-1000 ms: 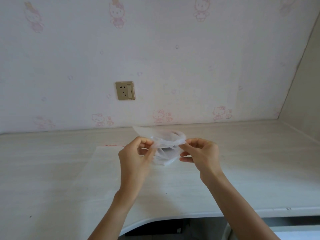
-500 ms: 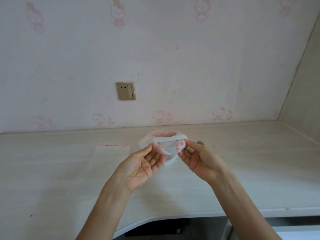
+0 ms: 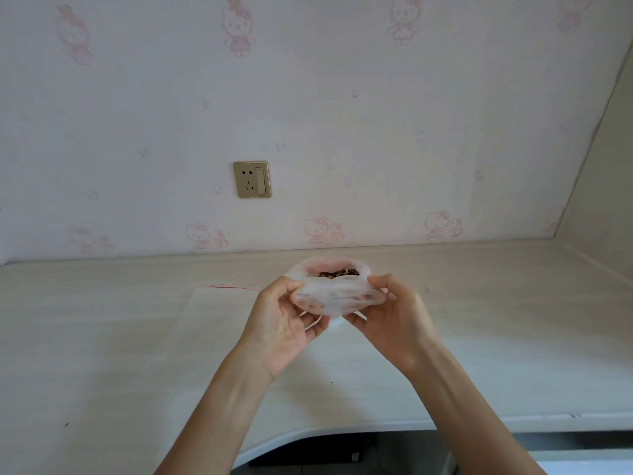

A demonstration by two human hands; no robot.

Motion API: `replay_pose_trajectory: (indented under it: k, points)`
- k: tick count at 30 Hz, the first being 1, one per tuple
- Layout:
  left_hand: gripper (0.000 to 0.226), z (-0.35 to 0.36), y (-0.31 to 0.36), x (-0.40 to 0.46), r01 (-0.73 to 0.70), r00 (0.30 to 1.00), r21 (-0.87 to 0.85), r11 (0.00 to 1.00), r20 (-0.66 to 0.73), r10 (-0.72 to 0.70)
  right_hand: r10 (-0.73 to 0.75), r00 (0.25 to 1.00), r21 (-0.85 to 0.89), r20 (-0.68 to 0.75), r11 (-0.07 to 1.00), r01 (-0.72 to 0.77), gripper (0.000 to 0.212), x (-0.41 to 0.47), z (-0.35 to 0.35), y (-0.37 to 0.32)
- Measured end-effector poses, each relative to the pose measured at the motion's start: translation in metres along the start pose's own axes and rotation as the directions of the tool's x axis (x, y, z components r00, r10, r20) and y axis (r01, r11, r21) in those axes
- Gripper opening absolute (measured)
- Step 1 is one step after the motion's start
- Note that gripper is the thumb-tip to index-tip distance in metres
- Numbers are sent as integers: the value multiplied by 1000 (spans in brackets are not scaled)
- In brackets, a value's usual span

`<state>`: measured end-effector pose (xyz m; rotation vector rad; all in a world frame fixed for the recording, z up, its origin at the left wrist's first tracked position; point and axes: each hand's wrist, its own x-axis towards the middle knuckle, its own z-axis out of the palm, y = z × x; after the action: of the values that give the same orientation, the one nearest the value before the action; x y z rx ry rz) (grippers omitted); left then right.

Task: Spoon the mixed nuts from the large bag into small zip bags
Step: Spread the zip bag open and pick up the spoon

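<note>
fingers (image 3: 291, 289) and thumb of the left hand (image 3: 281, 323) pinch one edge of the clear bag (image 3: 334, 296); the right hand (image 3: 394, 320) pinches the opposite edge. the bag's mouth gapes above the tabletop (image 3: 120, 337), brown nuts (image 3: 339, 273) inside. a flat zip bag (image 3: 219, 303) lies just left.

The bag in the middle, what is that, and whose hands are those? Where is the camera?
The camera sits on a person's head and looks down, so you see their own two arms. The left hand and the right hand hold a see-through plastic bag by its sides, pulling its mouth open. The dark bits inside are nuts. Underneath is a pale table, with flat clear zip bags, red-lined at the top, lying on it at the left. On the cartoon-cat wallpaper behind is a power socket.
</note>
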<state>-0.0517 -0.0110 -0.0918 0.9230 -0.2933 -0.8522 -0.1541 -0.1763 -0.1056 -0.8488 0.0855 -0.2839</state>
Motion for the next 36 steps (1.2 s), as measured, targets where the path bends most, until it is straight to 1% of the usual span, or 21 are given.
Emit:
replay_pose_trajectory:
  k: [2, 4, 6, 7, 8, 10, 12, 13, 15, 17, 18, 19, 22, 23, 24, 25, 27, 28, 29, 33, 36]
  points:
    - [28, -3, -1, -3, -93, 995, 189, 978, 55, 84, -56, 998, -130, 21, 990, 59, 30, -3, -2, -2]
    - [35, -2, -3, -5, -194, 981, 434, 880, 57, 188, -91, 996, -300, 18, 949, 92, 28, -7, -1, -4]
    - [30, 1, -7, -5, -218, 944, 543, 811, -94, 317, -118, 993, -420, -16, 902, 100, 26, -10, 1, -3]
    - [26, 2, -10, -5, -225, 910, 575, 787, -165, 380, -139, 989, -442, -55, 891, 101, 18, -10, 2, -2]
    - [27, 3, -14, -4, -243, 872, 622, 744, -196, 449, -162, 981, -443, -106, 891, 99, 13, -10, 6, 0]
    - [35, 3, -21, -1, -285, 807, 718, 635, -177, 563, -212, 949, -454, -232, 887, 87, 27, -8, 8, 4]
    - [25, 2, -26, 1, -329, 759, 760, 561, -140, 636, -253, 913, -484, -319, 872, 73, 20, -6, 9, 5]
    - [20, 2, -26, 2, -350, 734, 761, 546, -139, 665, -274, 897, -488, -347, 870, 77, 15, -5, 9, 6]
    - [27, 1, -26, 4, -385, 679, 735, 559, -185, 711, -295, 869, -429, -396, 897, 109, 17, -4, 8, 7]
    - [33, -2, -27, 7, -401, 666, 720, 567, -197, 720, -271, 864, -325, -424, 936, 134, 25, -5, 6, 7]
    - [33, -3, -29, 7, -403, 662, 739, 539, -171, 730, -248, 870, -280, -426, 950, 134, 25, -6, 4, 7]
    - [34, -6, -30, 5, -405, 644, 786, 466, -116, 756, -224, 878, -249, -424, 960, 125, 22, -7, 3, 8]
    - [42, -11, -32, -2, -347, 566, 936, 66, 153, 810, -191, 884, -227, -426, 969, 99, 19, -6, -7, 9]
    - [42, -11, -31, -4, -339, 564, 940, 21, 185, 805, -182, 889, -215, -419, 972, 98, 20, -6, -9, 9]
    - [41, -11, -31, -5, -348, 574, 936, 50, 170, 801, -164, 900, -197, -404, 976, 90, 20, -6, -11, 8]
    - [39, -11, -30, -6, -365, 592, 921, 137, 115, 798, -135, 915, -174, -381, 982, 72, 18, -6, -13, 7]
    - [34, -11, -25, -7, -384, 664, 830, 404, -55, 746, -53, 947, -146, -315, 989, 7, 12, -6, -16, 4]
    - [32, -11, -23, -8, -382, 703, 769, 512, -119, 702, -14, 960, -143, -279, 989, -27, 11, -7, -16, 3]
    - [30, -12, -20, -10, -381, 734, 717, 583, -150, 663, 13, 970, -143, -242, 989, -48, 13, -8, -17, 1]
    - [20, -8, -11, -19, -384, 822, 611, 693, -116, 557, 39, 993, -103, -107, 993, -50, 36, -12, -17, -5]
    - [16, -3, -7, -22, -351, 888, 461, 815, -110, 446, 28, 997, -66, -73, 997, -33, 29, -14, -16, -6]
